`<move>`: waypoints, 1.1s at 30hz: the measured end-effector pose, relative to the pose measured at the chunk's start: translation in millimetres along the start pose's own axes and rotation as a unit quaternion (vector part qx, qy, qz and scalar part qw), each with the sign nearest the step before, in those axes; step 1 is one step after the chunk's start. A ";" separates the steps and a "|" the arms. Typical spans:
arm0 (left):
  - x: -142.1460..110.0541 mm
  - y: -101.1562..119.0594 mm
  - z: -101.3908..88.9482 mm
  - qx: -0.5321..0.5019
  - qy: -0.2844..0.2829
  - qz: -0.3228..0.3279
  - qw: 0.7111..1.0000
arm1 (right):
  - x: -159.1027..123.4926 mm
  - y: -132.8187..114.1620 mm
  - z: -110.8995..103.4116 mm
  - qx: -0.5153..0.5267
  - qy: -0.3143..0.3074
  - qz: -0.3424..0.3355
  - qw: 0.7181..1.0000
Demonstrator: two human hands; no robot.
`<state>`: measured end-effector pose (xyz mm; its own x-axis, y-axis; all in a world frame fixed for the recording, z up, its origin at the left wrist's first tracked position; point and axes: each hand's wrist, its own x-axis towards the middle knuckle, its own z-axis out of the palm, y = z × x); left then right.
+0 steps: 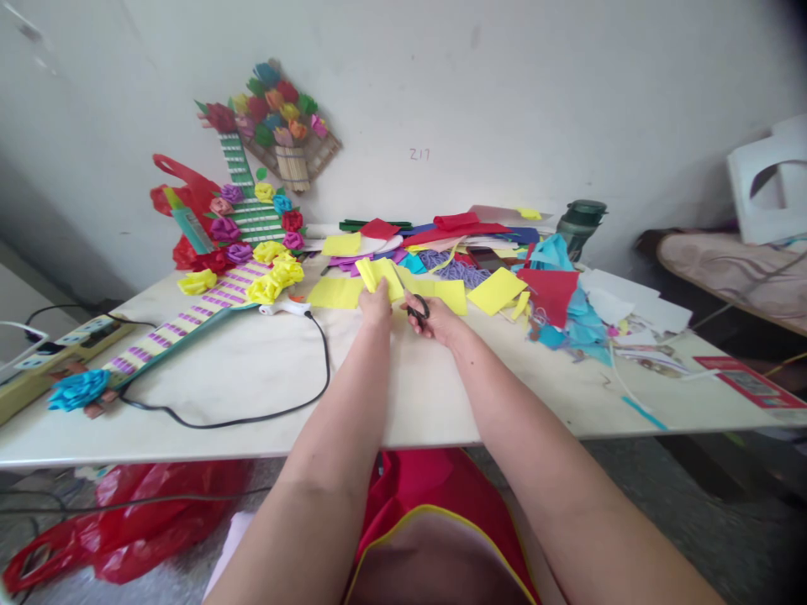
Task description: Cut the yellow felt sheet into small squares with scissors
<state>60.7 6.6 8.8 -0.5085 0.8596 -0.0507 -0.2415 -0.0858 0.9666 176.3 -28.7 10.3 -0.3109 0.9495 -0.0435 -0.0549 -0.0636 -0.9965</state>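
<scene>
Yellow paper is held up near the middle of the table, close above its surface. It is pinched between the thumb and fingers of the left hand, apparently so that it is kept steady and its side is offered to the scissors. The dark handles are gripped by the curled fingers of the right hand, and the blades are pointed towards the paper; whether they are parted cannot be told at this size. The two hands are placed just beside each other, a hold that seems suited to close control.

Yellow sheets are laid flat near the hands, perhaps for easy reach. A white glue gun is rested to the left, its black cord looped loosely across the smooth, pale tabletop.

The paper in hand looks thin, matt and folded or layered, and the flat sheets are roughly rectangular. On the right, a red sheet is spread over crumpled blue paper, soft and creased. On the left, a long striped board is decorated with ruffled yellow flowers, their petals tightly gathered into rounded, puckered shapes.
</scene>
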 end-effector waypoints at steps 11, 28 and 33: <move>1.0 0.0 -0.7 0.009 0.001 -0.005 1.000 | -1.2 -0.9 1.5 -0.012 0.008 -0.009 1.000; -7.2 6.0 -1.0 -0.035 -0.029 -0.021 0.999 | 2.8 1.7 -5.0 0.022 -0.036 0.000 0.999; -10.3 6.7 0.0 -0.043 -0.051 -0.015 0.998 | 2.6 -0.4 -5.8 0.020 -0.025 0.003 0.999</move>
<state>64.4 -2.9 15.7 -0.4148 0.9086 -0.0499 -0.3273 -0.0978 0.9398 181.0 -24.5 10.2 -0.3581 0.9326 -0.0454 -0.0906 -0.0831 -0.9924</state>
